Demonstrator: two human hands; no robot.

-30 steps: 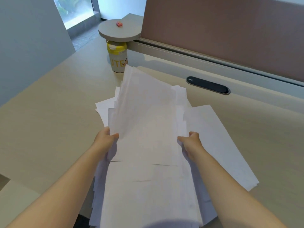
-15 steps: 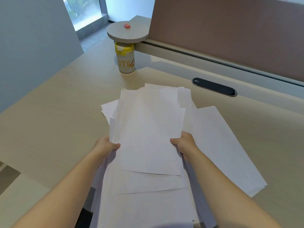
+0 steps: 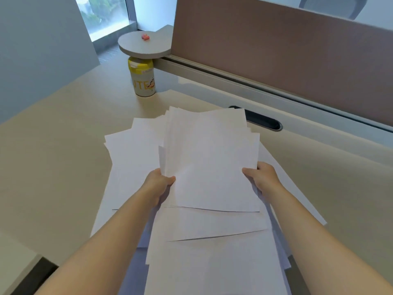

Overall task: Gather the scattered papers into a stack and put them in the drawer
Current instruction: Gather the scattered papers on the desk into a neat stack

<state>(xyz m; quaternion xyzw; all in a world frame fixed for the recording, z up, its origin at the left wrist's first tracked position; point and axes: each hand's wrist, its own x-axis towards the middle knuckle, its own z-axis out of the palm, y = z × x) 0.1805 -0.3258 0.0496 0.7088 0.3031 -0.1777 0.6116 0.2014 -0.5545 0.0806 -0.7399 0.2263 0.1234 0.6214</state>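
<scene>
Your left hand (image 3: 158, 184) and right hand (image 3: 262, 177) pinch the loose white paper sheets (image 3: 210, 165) mid-frame, long axis pointing away; drawer probably off-frame.

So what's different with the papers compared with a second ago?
The raised sheets of the paper bundle have dropped flat. Left hand and right hand still grip its sides. The loose sheets and yellow-lidded canister stayed put.

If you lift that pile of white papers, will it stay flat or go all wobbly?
Probably wobbly: the papers are thin loose sheets. They are fanned unevenly, so some could slide out. The left hand and right hand grip opposite edges, so the middle may sag.
</scene>
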